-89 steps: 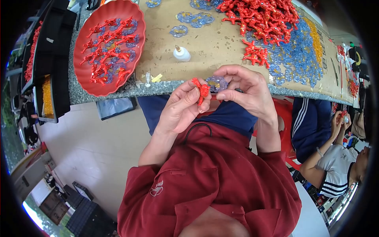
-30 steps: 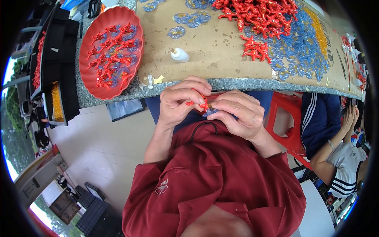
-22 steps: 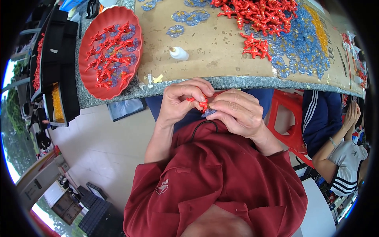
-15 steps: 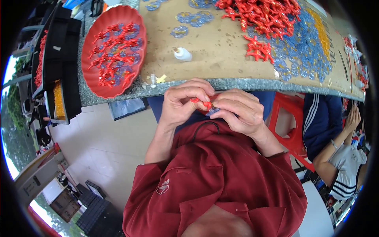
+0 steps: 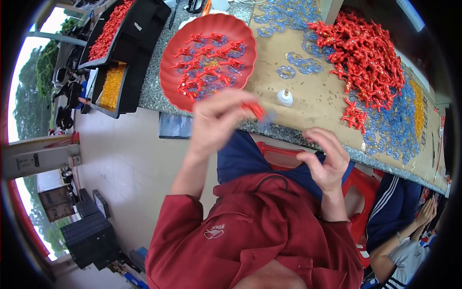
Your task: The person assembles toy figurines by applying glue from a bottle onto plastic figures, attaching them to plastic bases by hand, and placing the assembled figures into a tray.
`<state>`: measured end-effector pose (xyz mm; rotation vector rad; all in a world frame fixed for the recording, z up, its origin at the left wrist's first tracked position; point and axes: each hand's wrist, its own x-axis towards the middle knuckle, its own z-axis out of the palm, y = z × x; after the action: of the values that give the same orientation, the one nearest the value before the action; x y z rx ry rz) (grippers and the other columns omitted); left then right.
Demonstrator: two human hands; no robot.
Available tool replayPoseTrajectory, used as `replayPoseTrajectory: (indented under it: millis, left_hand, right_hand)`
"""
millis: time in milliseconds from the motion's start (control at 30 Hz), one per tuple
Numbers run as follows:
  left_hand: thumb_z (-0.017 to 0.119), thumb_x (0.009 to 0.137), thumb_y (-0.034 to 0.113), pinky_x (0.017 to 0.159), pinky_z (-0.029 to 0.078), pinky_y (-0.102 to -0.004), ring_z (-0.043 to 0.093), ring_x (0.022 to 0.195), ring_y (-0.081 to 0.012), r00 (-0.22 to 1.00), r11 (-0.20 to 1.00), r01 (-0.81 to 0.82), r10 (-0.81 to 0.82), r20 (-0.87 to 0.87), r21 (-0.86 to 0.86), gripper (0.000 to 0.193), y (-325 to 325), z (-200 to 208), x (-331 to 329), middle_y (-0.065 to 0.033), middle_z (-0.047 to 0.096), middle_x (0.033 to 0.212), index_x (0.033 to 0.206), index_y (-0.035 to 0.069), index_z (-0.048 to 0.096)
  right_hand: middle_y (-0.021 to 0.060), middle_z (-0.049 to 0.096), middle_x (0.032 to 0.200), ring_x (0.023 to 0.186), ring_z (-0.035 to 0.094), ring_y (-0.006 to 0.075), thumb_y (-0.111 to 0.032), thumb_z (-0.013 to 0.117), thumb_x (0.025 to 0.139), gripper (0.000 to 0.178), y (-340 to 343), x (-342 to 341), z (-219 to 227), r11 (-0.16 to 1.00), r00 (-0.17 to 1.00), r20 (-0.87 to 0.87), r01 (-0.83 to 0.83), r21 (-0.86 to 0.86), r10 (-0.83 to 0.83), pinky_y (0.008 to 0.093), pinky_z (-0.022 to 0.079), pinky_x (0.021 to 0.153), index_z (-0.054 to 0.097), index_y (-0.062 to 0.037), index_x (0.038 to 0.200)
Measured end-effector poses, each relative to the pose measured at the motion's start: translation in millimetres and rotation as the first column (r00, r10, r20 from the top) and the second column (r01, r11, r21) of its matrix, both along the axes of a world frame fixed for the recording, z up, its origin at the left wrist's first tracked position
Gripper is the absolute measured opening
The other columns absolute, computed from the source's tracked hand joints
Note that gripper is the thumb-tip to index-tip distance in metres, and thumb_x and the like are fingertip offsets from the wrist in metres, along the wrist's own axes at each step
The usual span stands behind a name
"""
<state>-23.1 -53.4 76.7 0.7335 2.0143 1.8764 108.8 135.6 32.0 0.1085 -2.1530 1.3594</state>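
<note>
My left hand (image 5: 216,123), smeared by motion, pinches a small red plastic figure (image 5: 255,110) with a clear blue piece at its lower end. It is raised by the near rim of a red scalloped tray (image 5: 167,67). Similar red figures on blue pieces (image 5: 207,71) lie in rows inside that tray. My right hand (image 5: 329,156) hovers at the table's front edge with thumb and fingers apart and nothing between them. Beyond it, a small white bottle (image 5: 285,98) with a brownish tip stands on the cardboard sheet (image 5: 262,79).
At the right lie a heap of red figures (image 5: 368,62), a smaller red cluster (image 5: 354,117) and many clear blue pieces (image 5: 392,137). Black bins hold red parts (image 5: 111,33) and yellow beads (image 5: 113,86) at the left. A co-worker's hands (image 5: 426,212) show at far right.
My hands have parted. The left has carried the red figure and blue piece up toward the tray; the right has let go and opened. The whole view has shifted and turned.
</note>
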Motion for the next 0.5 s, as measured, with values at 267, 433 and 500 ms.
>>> replayPoseTrajectory:
  millis: [267, 433, 500]
  left_hand:
    - [0.061, 0.079, 0.008, 0.059, 0.047, -0.0227, 0.062, 0.064, -0.0132, 0.743, 0.86, -0.496, 0.35, -0.571, -0.119, 0.017, -10, 13, -155, -0.0096, 0.065, 0.08, 0.094, 0.003, 0.067]
    - [0.064, 0.076, 0.014, 0.065, 0.048, -0.0308, 0.063, 0.067, -0.0201, 0.566, 0.685, -0.54, -0.136, -0.813, -0.49, 0.016, -5, -14, -204, -0.0114, 0.066, 0.086, 0.091, 0.009, 0.068]
    - [0.064, 0.077, 0.014, 0.066, 0.049, -0.0307, 0.063, 0.066, -0.0215, 0.601, 0.656, -0.511, -0.189, -0.776, -0.555, 0.019, 1, -12, -201, -0.0125, 0.065, 0.085, 0.095, 0.01, 0.067]
  right_hand:
    - [0.012, 0.062, 0.087, 0.067, 0.06, 0.0155, -0.001, 0.067, 0.072, 0.023, 4, -8, -3, 0.991, 0.972, 0.199, 0.129, -0.027, -0.122, 0.025, 0.048, 0.061, 0.062, 0.0021, 0.094]
    - [0.0115, 0.062, 0.087, 0.067, 0.061, 0.0163, -0.001, 0.067, 0.072, 0.022, 4, -11, -3, 0.992, 0.972, 0.2, 0.126, 0.008, -0.126, 0.025, 0.049, 0.061, 0.062, 0.0022, 0.093]
    - [0.0112, 0.062, 0.091, 0.073, 0.061, 0.0172, -0.004, 0.069, 0.071, 0.028, 8, -13, -7, 0.99, 0.965, 0.231, 0.133, -0.04, -0.121, 0.0253, 0.049, 0.062, 0.061, 0.0013, 0.097]
